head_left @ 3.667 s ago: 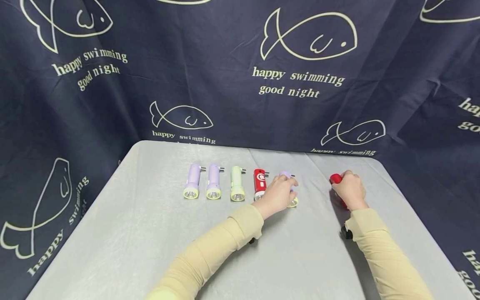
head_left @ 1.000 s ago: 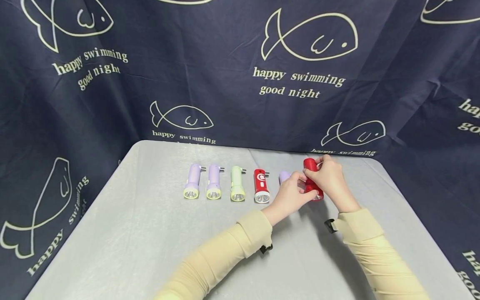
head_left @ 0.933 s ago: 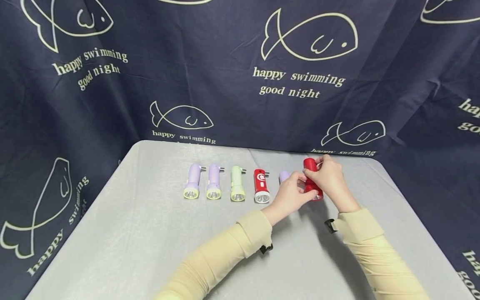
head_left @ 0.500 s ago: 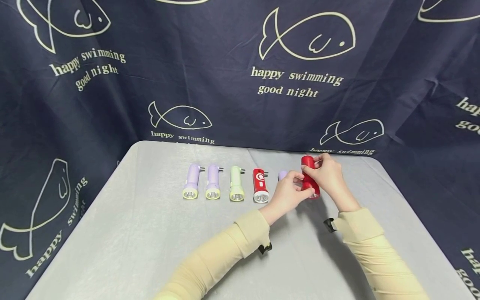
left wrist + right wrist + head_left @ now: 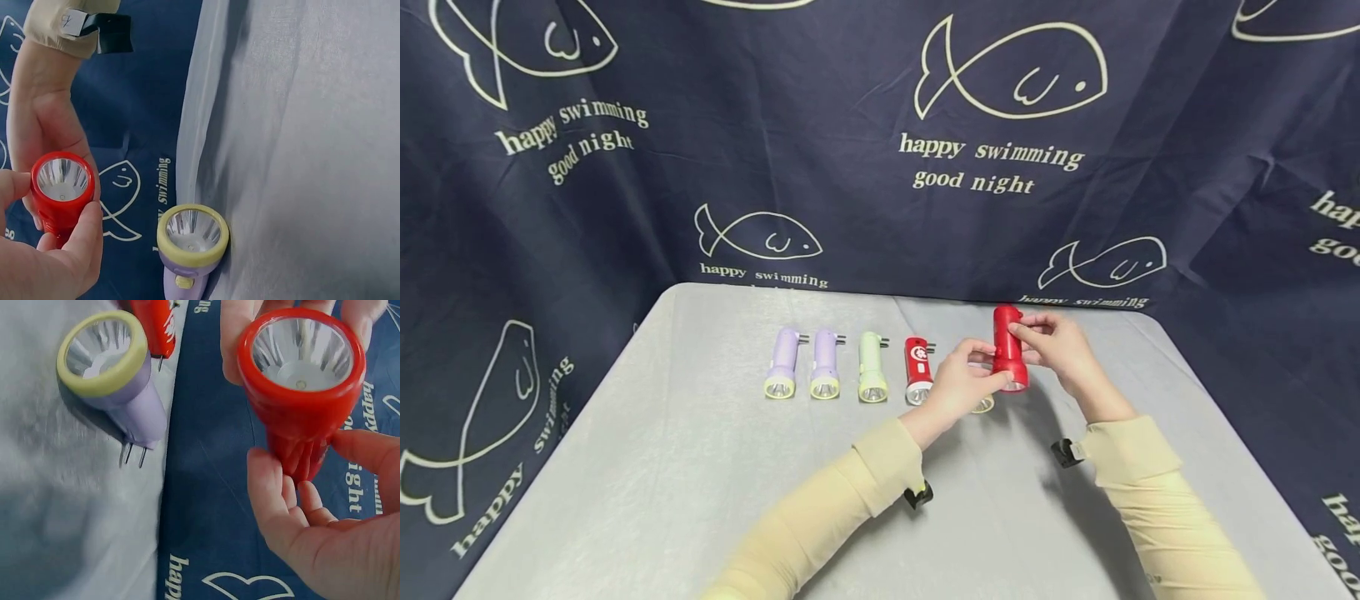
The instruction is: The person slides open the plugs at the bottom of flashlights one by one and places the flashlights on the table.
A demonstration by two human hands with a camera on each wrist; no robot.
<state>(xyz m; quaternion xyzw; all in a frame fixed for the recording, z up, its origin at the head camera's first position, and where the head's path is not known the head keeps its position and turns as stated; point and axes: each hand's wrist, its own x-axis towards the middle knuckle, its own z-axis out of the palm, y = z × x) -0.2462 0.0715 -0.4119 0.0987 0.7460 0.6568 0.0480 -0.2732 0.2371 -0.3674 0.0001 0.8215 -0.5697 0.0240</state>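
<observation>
Both hands hold a red flashlight (image 5: 1007,337) above the right end of a flashlight row, its lens facing the near side. My left hand (image 5: 957,385) pinches its head from the left; in the left wrist view the thumb and fingers lie on either side of the red rim (image 5: 61,209). My right hand (image 5: 1063,354) grips the body from the right, and in the right wrist view its fingers and thumb curl round the narrow handle (image 5: 303,456). Beneath lies a purple flashlight with a yellow rim (image 5: 134,406), mostly hidden behind my left hand in the head view.
Left of the hands lie a red flashlight with a white rim (image 5: 917,367), a green one (image 5: 871,362) and two purple ones (image 5: 825,358), spaced in a row with prongs pointing right. The grey-covered table (image 5: 700,467) meets a dark fish-print curtain (image 5: 865,167) at the back.
My right hand has brought the red flashlight leftward from the table's right side. My left hand has moved from the purple flashlight onto its head. Lately the flashlight shifted left and straightened.
</observation>
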